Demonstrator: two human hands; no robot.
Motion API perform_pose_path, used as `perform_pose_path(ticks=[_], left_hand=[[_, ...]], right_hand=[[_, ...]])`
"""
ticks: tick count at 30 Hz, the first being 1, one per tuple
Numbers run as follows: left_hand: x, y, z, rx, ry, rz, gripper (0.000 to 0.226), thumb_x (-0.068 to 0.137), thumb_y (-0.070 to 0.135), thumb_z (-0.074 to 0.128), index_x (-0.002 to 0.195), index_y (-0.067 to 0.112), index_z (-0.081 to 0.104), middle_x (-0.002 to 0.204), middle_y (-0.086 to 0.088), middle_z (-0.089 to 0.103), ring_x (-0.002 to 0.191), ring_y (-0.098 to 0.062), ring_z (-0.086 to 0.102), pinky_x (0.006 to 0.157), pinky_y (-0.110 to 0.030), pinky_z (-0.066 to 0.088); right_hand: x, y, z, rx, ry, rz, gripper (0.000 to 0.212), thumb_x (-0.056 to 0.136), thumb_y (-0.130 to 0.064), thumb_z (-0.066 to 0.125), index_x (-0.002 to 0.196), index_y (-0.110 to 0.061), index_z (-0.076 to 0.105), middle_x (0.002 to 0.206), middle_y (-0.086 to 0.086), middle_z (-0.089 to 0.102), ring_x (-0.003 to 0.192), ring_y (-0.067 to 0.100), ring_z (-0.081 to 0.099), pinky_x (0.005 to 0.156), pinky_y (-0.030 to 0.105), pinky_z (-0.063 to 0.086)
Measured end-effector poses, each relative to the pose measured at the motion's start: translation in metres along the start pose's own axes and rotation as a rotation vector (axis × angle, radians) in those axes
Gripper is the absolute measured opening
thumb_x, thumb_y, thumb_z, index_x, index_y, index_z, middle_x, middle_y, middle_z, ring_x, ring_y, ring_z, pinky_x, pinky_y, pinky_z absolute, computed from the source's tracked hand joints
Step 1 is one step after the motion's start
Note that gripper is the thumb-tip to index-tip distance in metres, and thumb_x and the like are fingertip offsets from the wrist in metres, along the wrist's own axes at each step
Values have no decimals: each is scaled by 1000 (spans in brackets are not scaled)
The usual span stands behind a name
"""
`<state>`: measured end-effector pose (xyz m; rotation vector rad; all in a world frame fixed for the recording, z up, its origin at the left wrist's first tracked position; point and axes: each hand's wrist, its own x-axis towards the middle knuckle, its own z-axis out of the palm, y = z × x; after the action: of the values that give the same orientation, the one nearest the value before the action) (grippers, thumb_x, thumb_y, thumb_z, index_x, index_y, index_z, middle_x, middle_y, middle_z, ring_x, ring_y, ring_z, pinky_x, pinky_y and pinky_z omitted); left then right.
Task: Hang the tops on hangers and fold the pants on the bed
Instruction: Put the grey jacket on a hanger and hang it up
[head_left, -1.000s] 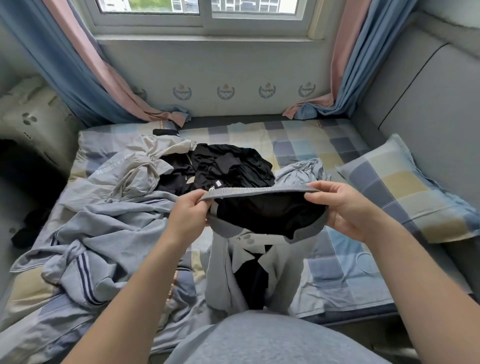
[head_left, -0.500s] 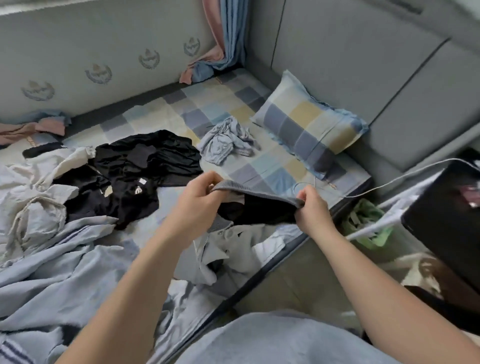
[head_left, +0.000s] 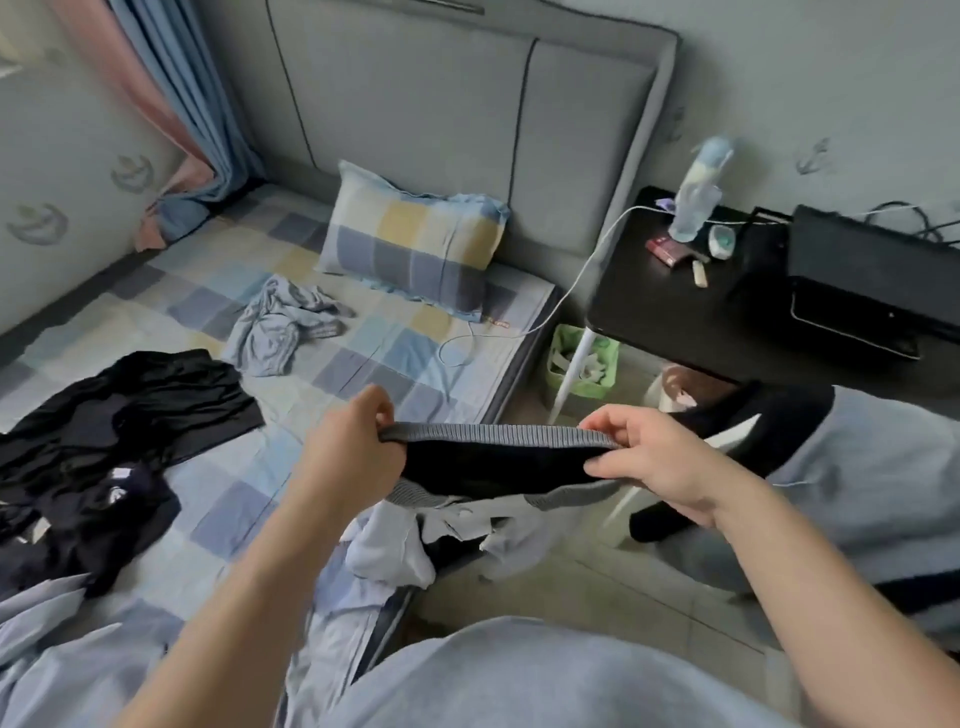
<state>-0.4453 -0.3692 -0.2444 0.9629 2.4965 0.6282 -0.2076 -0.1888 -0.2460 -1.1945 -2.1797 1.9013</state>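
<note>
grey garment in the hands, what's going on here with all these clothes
A person at the bed's edge holds a grey garment by its ribbed band, stretched open between the left hand and the right hand; the rest hangs down. A black pile of clothes and a crumpled light blue piece lie unsorted on the checked bed. No hanger shows.

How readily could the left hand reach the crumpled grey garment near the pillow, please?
Probably not yet: the left hand grips the ribbed band; once freed, bare sheet leaves the grey garment open.
</note>
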Motion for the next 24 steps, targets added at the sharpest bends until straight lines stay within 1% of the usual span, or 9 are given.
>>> perform_pose_path(ticks=[4, 7, 10, 13, 16, 18, 20, 22, 24], left_hand=[[-45, 54, 49, 19, -75, 120, 20, 75, 0, 46, 81, 19, 45, 71, -5, 54, 62, -27, 47, 55, -35, 39], [-78, 96, 87, -18, -194, 210, 21, 85, 0, 53, 88, 20, 56, 77, 0, 60, 64, -18, 53, 53, -29, 40], [-95, 133, 122, -130, -375, 286, 14, 92, 13, 68, 78, 13, 63, 63, 2, 55, 58, -19, 48, 57, -27, 38], [-111, 179, 151, -235, -608, 333, 23, 94, 18, 68, 73, 8, 66, 59, 2, 57, 60, -16, 54, 64, -34, 48], [-132, 233, 172, -347, -777, 392, 35, 99, 10, 58, 69, 20, 74, 66, 3, 64, 69, -11, 62, 79, -34, 55], [-144, 268, 184, -387, -842, 426, 41, 102, 10, 53, 70, 23, 74, 68, 4, 66, 69, -8, 62, 72, -24, 55], [-151, 305, 195, -420, -890, 466, 30, 103, 11, 51, 83, 13, 74, 73, 0, 69, 70, -8, 65, 66, -20, 55], [-154, 349, 207, -439, -917, 560, 23, 103, 12, 51, 98, 2, 71, 82, -7, 70, 76, -11, 66, 69, -23, 56], [-155, 399, 219, -428, -895, 685, 23, 103, 14, 51, 98, -1, 68, 78, -7, 64, 72, -14, 60, 66, -26, 49]], right_hand=[[-82, 57, -41, 62, 162, 0, 28, 85, 8, 68, 103, -13, 69, 97, 18, 68, 84, 18, 64, 76, 27, 52], [-143, 95, -72, 122, 325, -5, 20, 88, -2, 71, 103, -15, 71, 99, 12, 73, 86, 14, 65, 74, 22, 50], [-203, 127, -104, 200, 499, -24, 12, 90, -10, 71, 98, -18, 73, 87, 1, 73, 81, 9, 64, 71, 20, 45], [-260, 153, -132, 235, 672, -24, 12, 90, -15, 71, 86, -24, 76, 79, -7, 70, 75, 3, 63, 67, 18, 43], [-309, 169, -152, 270, 818, -36, 7, 87, -23, 74, 83, -27, 78, 80, -3, 72, 80, 12, 66, 76, 30, 46], [-337, 173, -165, 273, 923, -42, 15, 77, -37, 74, 86, -25, 78, 84, 1, 73, 85, 18, 65, 82, 40, 45], [-361, 175, -180, 266, 1035, -42, 28, 71, -45, 74, 88, -23, 77, 86, 2, 74, 87, 20, 66, 86, 44, 47], [-383, 173, -202, 221, 1148, -32, 16, 79, -37, 75, 85, -22, 77, 82, -1, 74, 82, 15, 66, 82, 38, 46], [-405, 170, -228, 126, 1272, -14, 7, 88, -22, 73, 82, -23, 76, 76, -9, 73, 73, 6, 63, 75, 29, 46]])
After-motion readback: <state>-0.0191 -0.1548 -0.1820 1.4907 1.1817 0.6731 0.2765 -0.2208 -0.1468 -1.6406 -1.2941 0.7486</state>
